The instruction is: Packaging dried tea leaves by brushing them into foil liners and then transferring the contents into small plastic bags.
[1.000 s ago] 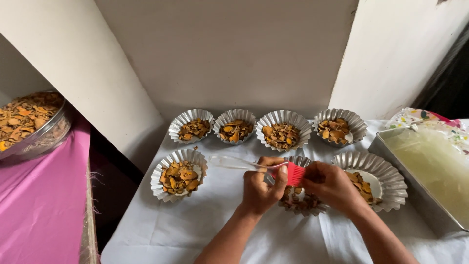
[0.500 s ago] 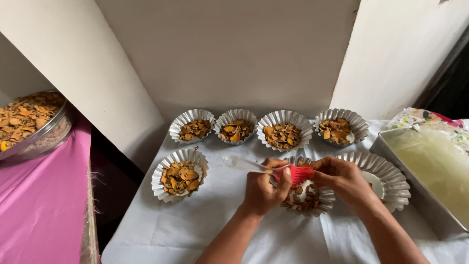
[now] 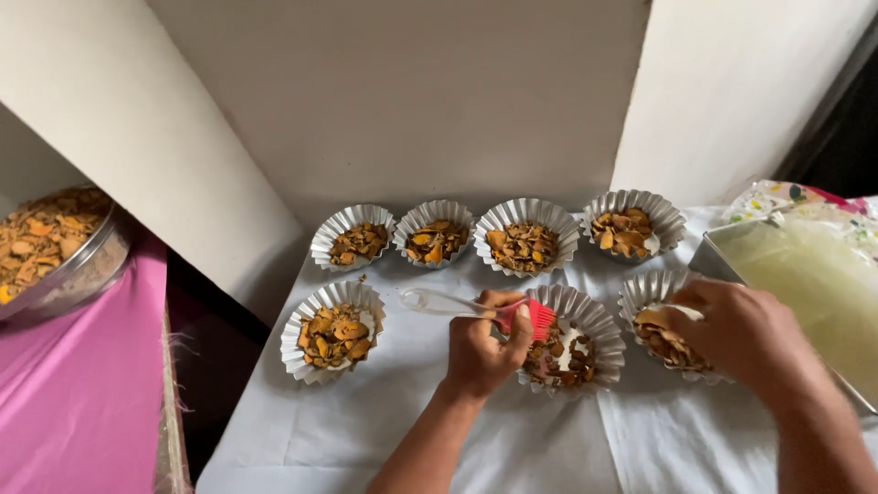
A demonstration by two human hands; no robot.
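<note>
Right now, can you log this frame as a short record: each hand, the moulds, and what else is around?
left hand: grips brush, clear handle, red bristles over middle mould
right hand: rests over front right mould, empty as far as visible
moulds: seven fluted metal ones holding orange-brown chips
surface: white cloth
right edge: metal tray
far left: steel bowl of chips

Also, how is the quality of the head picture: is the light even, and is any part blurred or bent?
Head view: soft, even light, only faint shadows under the fluted tins; the right hand is slightly motion-blurred, while the left hand holding the red brush is sharp; the wide lens bends the wall edges outward; the steel bowl at the left edge looks soft.
</note>
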